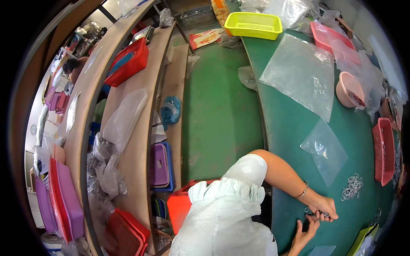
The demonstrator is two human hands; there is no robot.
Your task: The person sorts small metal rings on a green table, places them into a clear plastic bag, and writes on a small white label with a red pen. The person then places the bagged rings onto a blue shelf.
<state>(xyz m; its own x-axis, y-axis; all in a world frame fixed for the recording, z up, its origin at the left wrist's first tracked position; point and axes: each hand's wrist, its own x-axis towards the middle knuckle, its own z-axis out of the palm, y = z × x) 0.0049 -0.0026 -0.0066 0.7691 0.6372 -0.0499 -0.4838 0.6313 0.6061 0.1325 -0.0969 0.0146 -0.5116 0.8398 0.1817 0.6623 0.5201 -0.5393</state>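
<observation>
My left hand (323, 208), with a bracelet (303, 190) on its wrist, is curled closed over the green table (290, 170). Small shiny metal rings (326, 214) show between its fingers, and more lie by its fingertips. Just below it, my right hand (306, 233) comes up from the lower edge, thumb and fingers apart, fingertips close to the left hand. I see nothing held in it. A loose pile of similar metal rings (351, 187) lies on the table to the right of the hands.
Clear plastic bags (326, 149) lie farther along the table. Around it stand a yellow basket (254, 25), a pink bowl (349, 90) and a red tray (385, 149). Left, wooden shelves (128, 98) hold red baskets (128, 62) and purple trays (159, 165). A red container (180, 207) stands beside me.
</observation>
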